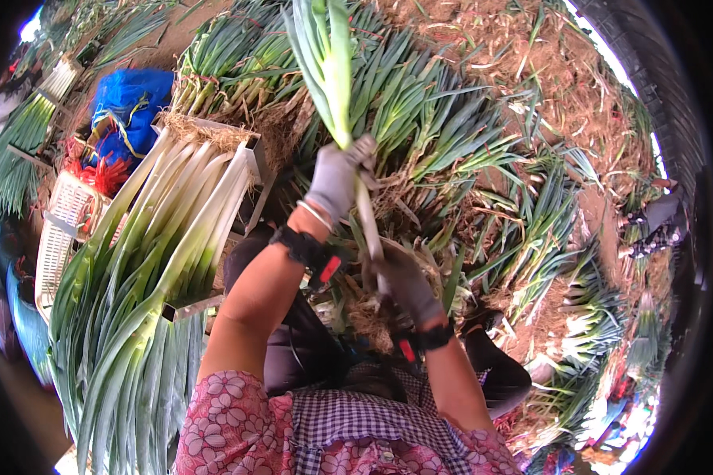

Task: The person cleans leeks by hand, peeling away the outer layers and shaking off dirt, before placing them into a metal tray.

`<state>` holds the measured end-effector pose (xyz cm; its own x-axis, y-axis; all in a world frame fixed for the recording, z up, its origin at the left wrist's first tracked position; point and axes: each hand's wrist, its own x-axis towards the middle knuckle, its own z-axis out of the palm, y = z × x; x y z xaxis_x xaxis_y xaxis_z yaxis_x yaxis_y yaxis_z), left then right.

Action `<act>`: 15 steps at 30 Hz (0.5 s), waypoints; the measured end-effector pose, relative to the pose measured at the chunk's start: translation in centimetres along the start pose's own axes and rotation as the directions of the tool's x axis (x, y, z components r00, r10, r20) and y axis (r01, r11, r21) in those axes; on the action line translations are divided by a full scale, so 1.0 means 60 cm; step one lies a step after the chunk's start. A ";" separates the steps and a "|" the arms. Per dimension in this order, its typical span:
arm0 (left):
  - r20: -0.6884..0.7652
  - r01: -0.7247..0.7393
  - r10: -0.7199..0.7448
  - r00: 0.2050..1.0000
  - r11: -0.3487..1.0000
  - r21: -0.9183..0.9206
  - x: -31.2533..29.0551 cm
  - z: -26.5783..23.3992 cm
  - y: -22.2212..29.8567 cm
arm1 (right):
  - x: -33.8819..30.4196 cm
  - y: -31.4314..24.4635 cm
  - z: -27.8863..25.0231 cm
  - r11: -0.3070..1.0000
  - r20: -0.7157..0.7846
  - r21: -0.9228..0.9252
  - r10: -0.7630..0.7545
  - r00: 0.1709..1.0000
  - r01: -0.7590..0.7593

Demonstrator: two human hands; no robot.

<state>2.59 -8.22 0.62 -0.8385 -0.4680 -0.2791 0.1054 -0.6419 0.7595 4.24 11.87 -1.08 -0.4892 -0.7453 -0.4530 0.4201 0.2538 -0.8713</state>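
Grey-gloved in head view, my left fingers (363,151) wrap the leek (337,95) mid-stalk, right fingers (390,273) grip its lower end. It's ahead of me, right of the rack (195,306). I'd keep it straight; bending may snap it.

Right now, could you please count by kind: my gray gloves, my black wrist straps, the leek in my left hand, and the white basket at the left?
Gray gloves: 2
Black wrist straps: 2
Held leek: 1
White basket: 1
Total: 6
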 end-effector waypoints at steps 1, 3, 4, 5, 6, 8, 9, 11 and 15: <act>-0.048 -0.050 0.051 0.998 0.999 0.016 0.013 -0.004 0.013 | -0.018 0.013 -0.004 1.000 0.006 -0.001 -0.003 1.000 0.003; -0.055 -0.012 0.007 0.998 0.995 -0.100 0.041 0.001 0.007 | -0.066 0.043 -0.016 0.986 -0.184 -0.165 -0.046 0.982 0.015; -0.054 -0.005 0.000 0.999 0.995 -0.099 0.050 0.002 -0.006 | -0.080 0.047 -0.015 0.971 -0.284 -0.239 -0.076 0.956 0.006; -0.129 0.017 -0.030 0.991 0.995 -0.103 0.060 -0.004 -0.020 | -0.087 0.043 -0.014 0.962 -0.270 -0.245 -0.186 0.945 0.120; -0.200 0.033 -0.053 0.978 0.994 -0.105 0.076 -0.018 -0.031 | -0.096 0.046 -0.013 0.962 -0.287 -0.241 -0.194 0.938 0.125; -0.280 0.015 -0.041 0.959 0.996 -0.093 0.102 -0.067 -0.050 | -0.125 0.068 -0.009 0.938 -0.469 -0.337 -0.241 0.849 0.080; -0.356 0.010 -0.043 0.934 0.995 -0.094 0.113 -0.094 -0.055 | -0.145 0.064 -0.016 0.817 -0.331 -0.562 -0.366 0.870 0.131; -0.437 -0.025 -0.024 0.899 0.994 -0.106 0.132 -0.115 -0.052 | -0.207 0.087 -0.045 0.855 -0.366 -0.517 -0.179 0.913 -0.040; -0.527 -0.125 0.068 0.847 0.990 -0.073 0.148 -0.120 -0.047 | -0.273 0.123 -0.110 0.939 -0.389 -0.344 -0.164 0.906 0.022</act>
<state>-1.30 -14.93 -8.23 -0.4217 -0.7601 -0.4943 0.2475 -0.6210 0.7437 10.31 30.03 -1.35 -0.8098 -0.4774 -0.3410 0.1201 0.4341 -0.8928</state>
